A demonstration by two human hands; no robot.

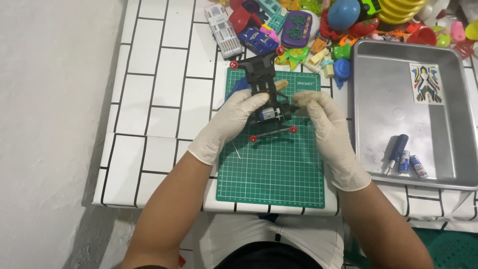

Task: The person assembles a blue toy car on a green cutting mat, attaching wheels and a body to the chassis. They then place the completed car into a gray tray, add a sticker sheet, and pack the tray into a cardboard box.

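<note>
White-tiled tabletop [164, 74] with green cutting mat [279, 174]. Gloved left hand [226, 124], fingers closed on the side of a black toy car chassis [264, 84] with small red rollers, held just above the mat's upper part. Gloved right hand [326, 127], fingers pinched at the chassis's right edge. Heap of coloured toys [318, 25] behind. At right, metal tray [378, 74] containing a sticker sheet [426, 83], blue screwdriver [396, 152] and two small batteries [411, 164].

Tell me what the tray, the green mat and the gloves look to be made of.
Rectangular grey tray: likely metal, dull brushed sheen with soft reflections. Green gridded cutting mat: probably matte rubbery plastic, no glare. Cream gloves on left hand and right hand: thin latex-like, wrinkling at the wrists.
</note>
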